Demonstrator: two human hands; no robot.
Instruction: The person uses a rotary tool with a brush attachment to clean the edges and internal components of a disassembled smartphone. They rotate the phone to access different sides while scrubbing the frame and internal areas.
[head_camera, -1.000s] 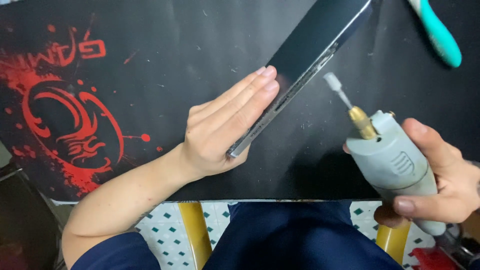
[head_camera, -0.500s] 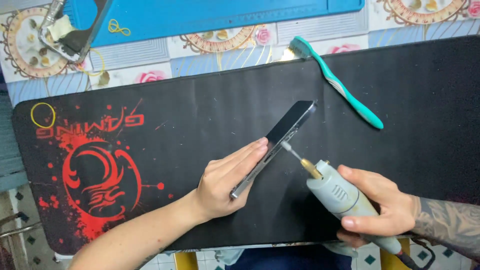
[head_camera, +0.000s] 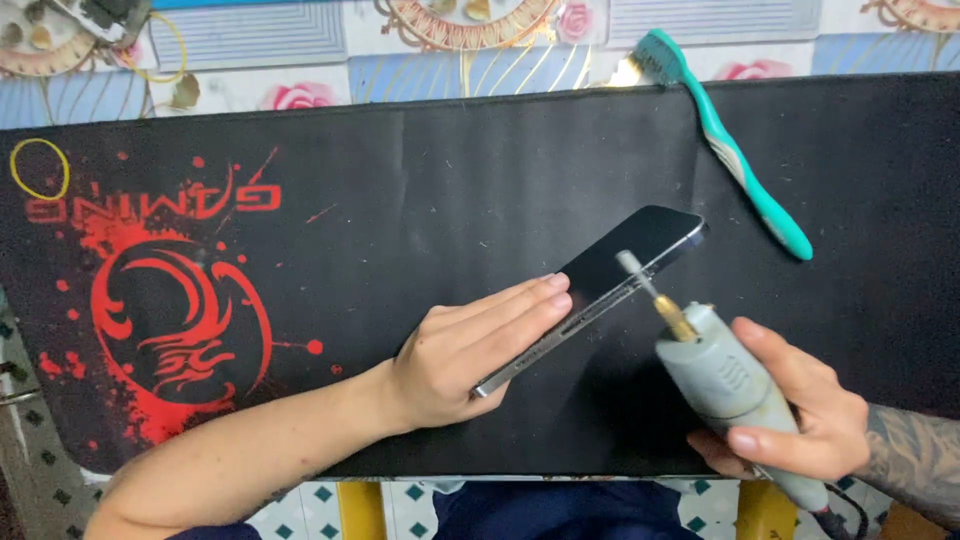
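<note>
A home table turned phone-repair bench

A large black desk mat with a red splatter design (head_camera: 420, 180) covers a flowery patterned tablecloth (head_camera: 300, 70); a dark slab-shaped phone (head_camera: 620, 260), grey handheld rotary tool (head_camera: 725, 385) and teal toothbrush (head_camera: 745, 175) lie over green-diamond floor tiles (head_camera: 310, 505).

We cannot see the phone's (head_camera: 640, 250) lower half under our left hand (head_camera: 470, 350); the rotary tool's (head_camera: 735, 395) cord leaves the frame's lower right.

Bright even light from above, soft shadow under the left hand (head_camera: 470, 350) and grinder (head_camera: 725, 385), faint sheen on the phone (head_camera: 625, 255) glass, black mat (head_camera: 450, 180) shows dust, sharp focus, slight softness at edges
</note>
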